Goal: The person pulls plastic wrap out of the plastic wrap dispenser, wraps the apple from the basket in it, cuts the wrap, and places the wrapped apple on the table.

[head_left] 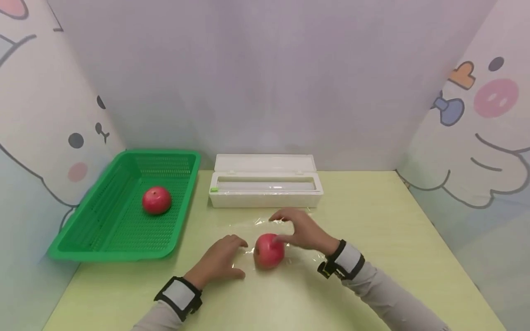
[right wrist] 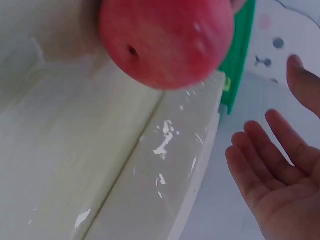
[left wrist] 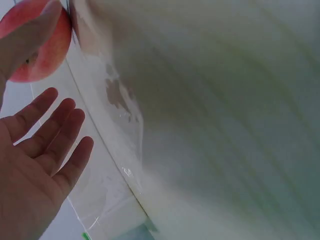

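A red apple (head_left: pixel 268 255) lies on a sheet of clear cling film (head_left: pixel 248 230) spread over the table. To its left, my left hand (head_left: pixel 220 260) is spread, thumb and fingers apart, with a gap to the apple in the head view. My right hand (head_left: pixel 305 231) arches at the upper right of the apple; its thumb overlaps the fruit, and whether it touches I cannot tell. In the right wrist view the fingers (right wrist: pixel 272 170) are loosely extended around nothing. Behind the apple stands a white cling film dispenser (head_left: pixel 265 200), lid raised, film drawn out from it.
A green plastic basket (head_left: pixel 179 225) stands at the left, holding a second red apple (head_left: pixel 157 200). The light yellow table (head_left: pixel 372 220) is enclosed by a grey back wall (head_left: pixel 281 92) and cartoon-printed side panels. A small green piece (head_left: pixel 214 189) sits at the dispenser's left end.
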Tool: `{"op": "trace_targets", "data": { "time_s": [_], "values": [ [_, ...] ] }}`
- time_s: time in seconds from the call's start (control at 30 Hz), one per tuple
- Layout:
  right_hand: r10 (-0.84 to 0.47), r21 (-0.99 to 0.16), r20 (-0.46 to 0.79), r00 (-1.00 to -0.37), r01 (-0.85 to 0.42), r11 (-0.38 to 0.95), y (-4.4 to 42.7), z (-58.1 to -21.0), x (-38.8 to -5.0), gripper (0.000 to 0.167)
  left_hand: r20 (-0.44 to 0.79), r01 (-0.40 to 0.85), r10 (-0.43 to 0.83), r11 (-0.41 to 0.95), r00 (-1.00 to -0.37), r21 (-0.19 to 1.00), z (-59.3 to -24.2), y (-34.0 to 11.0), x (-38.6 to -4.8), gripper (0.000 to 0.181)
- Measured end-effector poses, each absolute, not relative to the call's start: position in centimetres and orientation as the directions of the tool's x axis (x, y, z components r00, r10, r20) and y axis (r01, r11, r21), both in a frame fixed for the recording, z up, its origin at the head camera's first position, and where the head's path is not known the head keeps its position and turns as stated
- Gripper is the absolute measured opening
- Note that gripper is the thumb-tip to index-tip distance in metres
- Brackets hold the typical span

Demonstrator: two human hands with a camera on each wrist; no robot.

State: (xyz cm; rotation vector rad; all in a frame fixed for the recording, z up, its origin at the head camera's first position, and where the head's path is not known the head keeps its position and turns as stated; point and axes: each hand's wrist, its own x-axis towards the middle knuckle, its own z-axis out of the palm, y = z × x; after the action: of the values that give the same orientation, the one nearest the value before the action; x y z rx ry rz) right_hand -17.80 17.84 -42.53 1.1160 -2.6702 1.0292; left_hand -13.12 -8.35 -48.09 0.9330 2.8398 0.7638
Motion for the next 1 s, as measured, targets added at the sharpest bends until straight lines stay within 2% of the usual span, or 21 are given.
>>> {"op": "trace_targets", "data": {
  "time_s": [0.03,0.1,0.23,0.43,0.6,0.73,0.83,1.0],
  "values": [
    [-0.659,-0.526,0.286,-0.696,-0.688,0.499,17.6,-42.9,-17.5,0.042,0.087,0.552,0.582,0.698,-0.808,0.456,-48.2,-8.2,-13.1,0.053],
    [-0.706,-0.504,0.252,-0.662,-0.713,0.488,17.2,-43.3,-17.0,0.042,0.065,0.572,0.608,0.698,-0.791,0.431,-48.5,-7.7,-13.0,0.043],
    [-0.704,-0.536,0.216,-0.677,-0.685,0.494,16.9,-43.8,-16.7,0.040,0.048,0.597,0.643,0.678,-0.765,0.428,-48.5,-6.9,-12.7,0.031],
    [-0.701,-0.563,0.185,-0.689,-0.659,0.499,16.8,-43.8,-16.6,0.037,0.086,0.656,0.680,0.655,-0.728,0.376,-48.6,-6.3,-12.6,0.006],
    [-0.699,-0.556,0.199,-0.687,-0.667,0.497,16.8,-43.9,-16.6,0.036,0.157,0.722,0.711,0.638,-0.686,0.268,-48.5,-5.8,-12.6,0.020],
    [-0.699,-0.548,0.208,-0.684,-0.673,0.497,16.8,-44.1,-16.7,0.036,0.172,0.734,0.714,0.652,-0.679,0.190,-48.7,-5.4,-12.6,0.015],
    [-0.703,-0.552,0.207,-0.681,-0.674,0.490,16.8,-44.2,-16.7,0.035,0.156,0.722,0.706,0.661,-0.690,0.201,-49.0,-5.3,-12.5,0.009],
    [-0.697,-0.579,0.199,-0.689,-0.656,0.484,16.7,-44.1,-16.6,0.034,0.167,0.704,0.690,0.650,-0.704,0.286,-49.3,-5.4,-12.4,0.009]
  ]
}}
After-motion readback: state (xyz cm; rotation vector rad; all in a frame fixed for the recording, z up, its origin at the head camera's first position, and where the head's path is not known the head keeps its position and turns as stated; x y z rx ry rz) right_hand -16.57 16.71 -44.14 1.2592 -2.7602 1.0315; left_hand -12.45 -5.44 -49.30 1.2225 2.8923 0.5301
